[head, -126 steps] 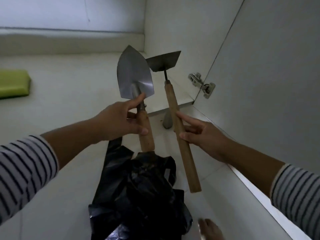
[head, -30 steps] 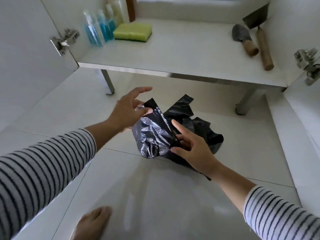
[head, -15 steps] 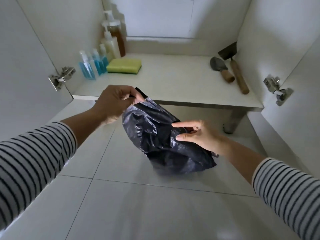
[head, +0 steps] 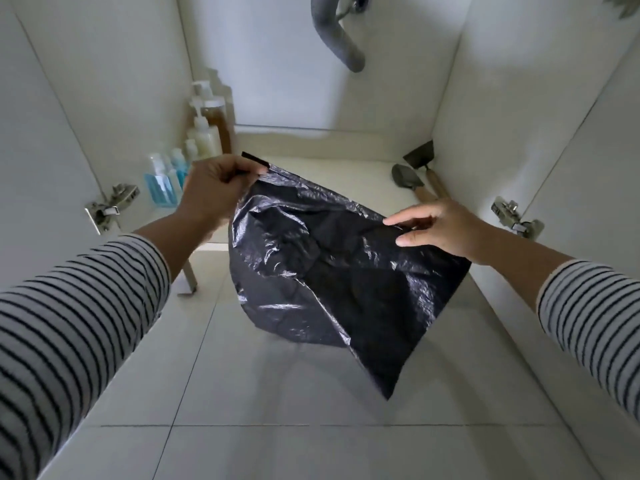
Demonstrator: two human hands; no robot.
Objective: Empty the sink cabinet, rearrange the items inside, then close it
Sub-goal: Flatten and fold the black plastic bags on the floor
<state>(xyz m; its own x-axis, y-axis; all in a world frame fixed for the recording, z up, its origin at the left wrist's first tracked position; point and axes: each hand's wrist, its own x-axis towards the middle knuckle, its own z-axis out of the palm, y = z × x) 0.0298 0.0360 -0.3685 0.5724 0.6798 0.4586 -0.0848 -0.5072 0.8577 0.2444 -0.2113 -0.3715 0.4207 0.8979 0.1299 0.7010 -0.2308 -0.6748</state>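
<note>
Lifted and spread since half a second ago, the black plastic bag (head: 332, 268) now hangs as a broad sheet in the centre of the frame, off the floor tiles (head: 242, 393), where before it was a crumpled lump held lower; the view has also tipped up, so the grey drain pipe (head: 337, 32) shows at the top.

At the left edge, a door hinge (head: 109, 206) sits on the cabinet wall, and just right of it blue bottles (head: 161, 181) and taller pump bottles (head: 207, 126) stand in the back left corner of the cabinet shelf (head: 346, 174).

The left hand (head: 214, 192), left of centre, has its grip clenched on the bag's upper corner, pinching the rim between thumb and curled fingers. The bag slopes down to the right, its lowest corner pointing toward the bottom of the frame.

The right hand (head: 436, 226), right of centre, lies on the bag's right edge; thumb and forefinger seem to nip the film while the other fingers stay nearly straight, a light grip at best. Behind it, at the right of the shelf, lie the trowel (head: 407, 176) and the hoe (head: 420, 157), side by side.

The step looks like flattening the bag to fold it. To do it well, the right hand should take a firm pinch on its corner, both hands pull the top edge taut and level, then bring corner to corner, pressing out trapped air. Thin film slips and clings, so slow, even tension matters.
</note>
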